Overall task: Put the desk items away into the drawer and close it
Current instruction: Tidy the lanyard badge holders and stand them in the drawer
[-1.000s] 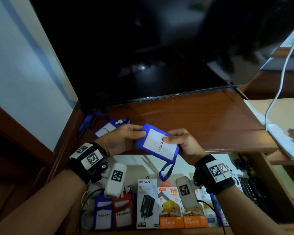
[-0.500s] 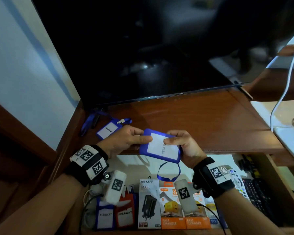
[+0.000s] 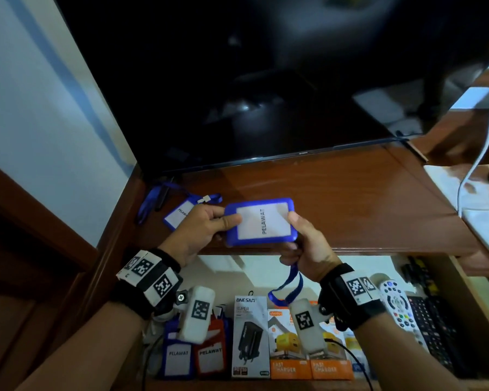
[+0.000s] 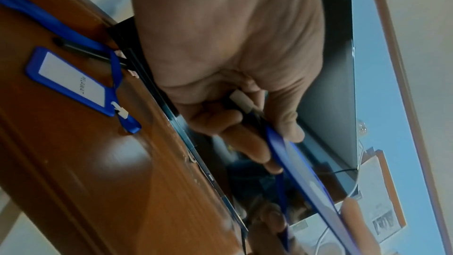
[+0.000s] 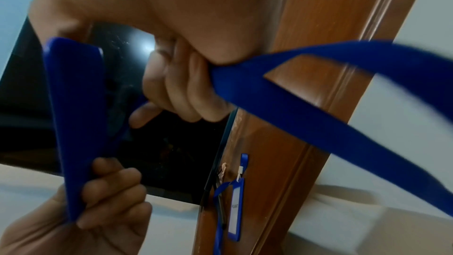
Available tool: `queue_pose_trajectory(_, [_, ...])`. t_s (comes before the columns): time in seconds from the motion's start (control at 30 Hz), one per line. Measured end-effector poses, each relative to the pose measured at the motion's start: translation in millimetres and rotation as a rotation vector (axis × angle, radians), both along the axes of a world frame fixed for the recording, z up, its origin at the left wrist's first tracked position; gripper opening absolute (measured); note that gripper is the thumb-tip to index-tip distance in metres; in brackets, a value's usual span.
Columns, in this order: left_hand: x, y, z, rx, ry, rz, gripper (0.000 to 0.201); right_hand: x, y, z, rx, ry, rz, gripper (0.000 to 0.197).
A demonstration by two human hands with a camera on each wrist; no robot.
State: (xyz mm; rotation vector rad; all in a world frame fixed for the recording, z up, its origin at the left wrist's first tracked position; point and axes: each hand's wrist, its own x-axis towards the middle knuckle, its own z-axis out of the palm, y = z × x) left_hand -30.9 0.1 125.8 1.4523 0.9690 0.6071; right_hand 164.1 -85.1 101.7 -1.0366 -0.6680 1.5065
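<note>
I hold a blue badge holder marked PELAWAT above the desk's front edge. My left hand pinches its left edge, thumb on the face; in the left wrist view the blue badge holder shows edge-on. My right hand holds its right edge and curls round its blue lanyard, whose loop hangs over the open drawer. In the right wrist view the lanyard runs out from the curled fingers. A second blue badge holder with its lanyard lies on the desk at the left.
The drawer holds a blue and a red badge holder, several charger boxes, a white remote and a dark keyboard. A large dark screen stands behind. A white cable hangs at the right.
The badge holder has turned from tilted to nearly level and risen toward the screen. My right hand slid off its face to the right edge and now gathers the lanyard.
</note>
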Motion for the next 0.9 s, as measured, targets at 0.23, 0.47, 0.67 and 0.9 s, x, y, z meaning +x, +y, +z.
queue_pose_trajectory(0.23, [5.5, 6.4, -6.4, 0.016, -0.204, 0.383, 0.020, -9.6, -7.2, 12.1, -0.017, -0.186, 0.124, 0.063])
queue_pose_trajectory(0.47, [7.6, -0.5, -21.6, 0.488, 0.333, 0.316, 0.034, -30.3, -11.1, 38.9, 0.111, -0.640, 0.274, 0.018])
queue_pose_trajectory(0.67, [1.2, -8.0, -32.6, 0.551, 0.603, -0.092, 0.029, -18.8, -0.5, 47.0, 0.178, -0.991, 0.280, 0.025])
queue_pose_trajectory(0.9, [-12.9, -16.1, -36.2, 0.251, 0.520, -0.407, 0.014, -8.6, 6.2, 29.7, 0.155, -1.101, 0.328, 0.013])
